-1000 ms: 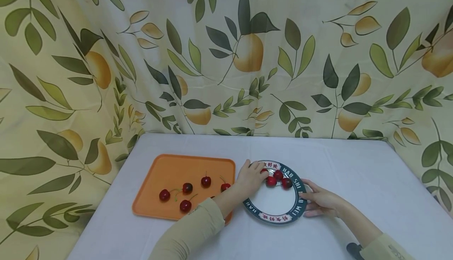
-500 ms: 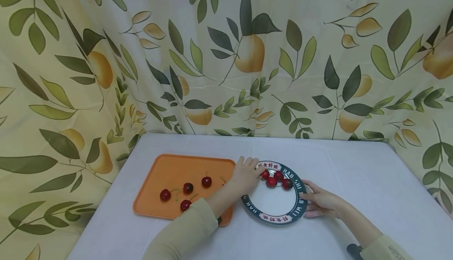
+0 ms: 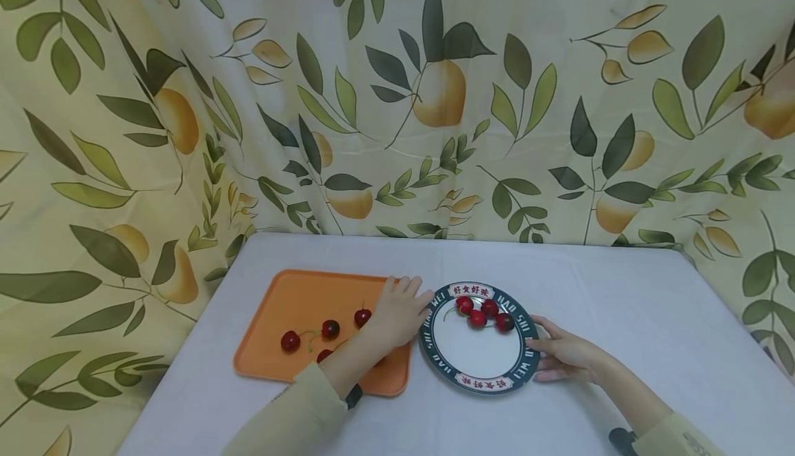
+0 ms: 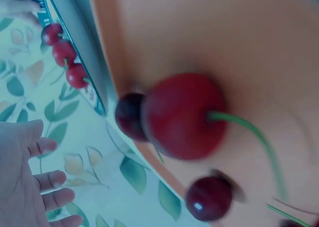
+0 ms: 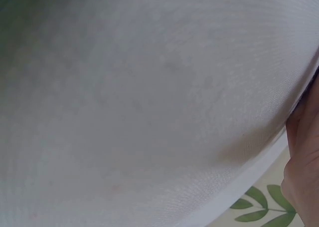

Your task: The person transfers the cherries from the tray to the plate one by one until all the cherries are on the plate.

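Where the view begins nearest the wearer, two pale sleeves enter from below. The right hand [image 3: 565,356] lies on the white tablecloth [image 3: 621,304] with relaxed, nearly straight fingers touching the right rim of the plate [image 3: 478,381]; it grasps nothing. In the right wrist view only the cloth [image 5: 149,107] and a sliver of this hand [image 5: 304,162] show. The left hand [image 3: 397,311] is held over the right end of the orange tray [image 3: 292,294], just left of the plate, its fingers extended and released, holding no fruit; in the left wrist view the spread fingers [image 4: 35,187] are likewise empty. Beside and partly beneath this hand, to its left, lie the tray cherries [image 3: 330,329], some stems visible; the left wrist view shows one tray cherry [image 4: 182,116] large and close. Beyond the right hand's fingertips, on the far half of the plate, a cluster of plate cherries [image 3: 481,312] rests touching one another. Farthest back hangs a leaf-and-fruit printed curtain [image 3: 397,97].
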Demonstrator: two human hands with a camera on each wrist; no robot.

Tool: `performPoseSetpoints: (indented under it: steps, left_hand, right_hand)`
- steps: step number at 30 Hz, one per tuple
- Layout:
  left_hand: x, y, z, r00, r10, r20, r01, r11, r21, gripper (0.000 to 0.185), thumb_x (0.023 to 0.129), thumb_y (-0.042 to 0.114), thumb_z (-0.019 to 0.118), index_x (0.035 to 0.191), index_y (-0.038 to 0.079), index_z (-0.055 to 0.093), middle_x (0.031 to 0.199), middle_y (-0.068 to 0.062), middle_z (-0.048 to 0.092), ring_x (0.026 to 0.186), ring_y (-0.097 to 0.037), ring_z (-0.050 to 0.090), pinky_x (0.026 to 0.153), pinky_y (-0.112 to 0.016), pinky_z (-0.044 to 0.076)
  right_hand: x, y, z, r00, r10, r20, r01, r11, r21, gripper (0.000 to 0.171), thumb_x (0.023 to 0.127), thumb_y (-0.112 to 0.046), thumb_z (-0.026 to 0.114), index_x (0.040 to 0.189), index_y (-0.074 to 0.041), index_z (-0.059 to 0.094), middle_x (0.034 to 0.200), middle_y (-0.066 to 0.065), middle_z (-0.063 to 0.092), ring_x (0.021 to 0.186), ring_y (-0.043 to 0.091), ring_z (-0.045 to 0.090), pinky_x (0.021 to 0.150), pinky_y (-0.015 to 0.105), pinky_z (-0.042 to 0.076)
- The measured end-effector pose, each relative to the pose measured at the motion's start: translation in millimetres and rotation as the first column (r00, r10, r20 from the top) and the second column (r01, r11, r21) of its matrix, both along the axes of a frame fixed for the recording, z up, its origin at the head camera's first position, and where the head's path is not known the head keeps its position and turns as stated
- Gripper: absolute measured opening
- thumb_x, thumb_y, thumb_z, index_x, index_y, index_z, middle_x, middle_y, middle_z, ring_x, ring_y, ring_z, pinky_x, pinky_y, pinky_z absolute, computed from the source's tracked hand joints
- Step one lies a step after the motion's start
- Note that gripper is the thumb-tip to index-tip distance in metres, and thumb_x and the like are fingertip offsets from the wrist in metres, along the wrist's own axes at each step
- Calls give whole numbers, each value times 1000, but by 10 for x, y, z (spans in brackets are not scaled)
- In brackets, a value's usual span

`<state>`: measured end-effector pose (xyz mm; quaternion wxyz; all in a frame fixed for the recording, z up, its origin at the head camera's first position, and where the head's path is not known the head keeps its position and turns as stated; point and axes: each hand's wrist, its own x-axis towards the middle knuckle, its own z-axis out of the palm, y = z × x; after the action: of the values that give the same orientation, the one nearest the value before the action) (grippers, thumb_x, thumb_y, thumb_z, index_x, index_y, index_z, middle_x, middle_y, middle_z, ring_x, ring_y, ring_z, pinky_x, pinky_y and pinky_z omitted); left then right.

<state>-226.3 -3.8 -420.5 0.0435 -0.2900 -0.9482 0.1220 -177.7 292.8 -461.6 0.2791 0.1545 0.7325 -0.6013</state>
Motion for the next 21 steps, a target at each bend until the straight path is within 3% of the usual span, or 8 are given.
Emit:
performPoseSetpoints:
  steps: [10,14,21]
  left_hand:
    - [75,-500,-33,999,25,-23,-21,988,155,23,92,35,51,114,28,49,116,-3,43,106,-21,39,96,-41,34]
    - [95,-705,-21,999,24,-29,-16,973,230,26,92,31,52,117,26,50,112,-6,45,108,-25,41,98,-46,33]
    - [128,-1034,-40,994,53,-99,-29,972,232,23,91,30,55,113,23,52,108,-7,46,101,-26,43,92,-45,34]
  right_hand:
    - [1,6,-14,1000,6,-6,-6,1000,4,68,93,-13,49,146,-15,6,86,10,54,69,19,63,68,37,54]
    - [-3,8,-21,1000,11,-8,-10,1000,22,66,93,-13,48,145,-14,8,86,9,56,69,19,64,67,37,54]
    - [-9,13,-19,1000,14,-6,-14,1000,9,66,93,-13,48,145,-15,7,87,10,55,71,20,64,68,37,54]
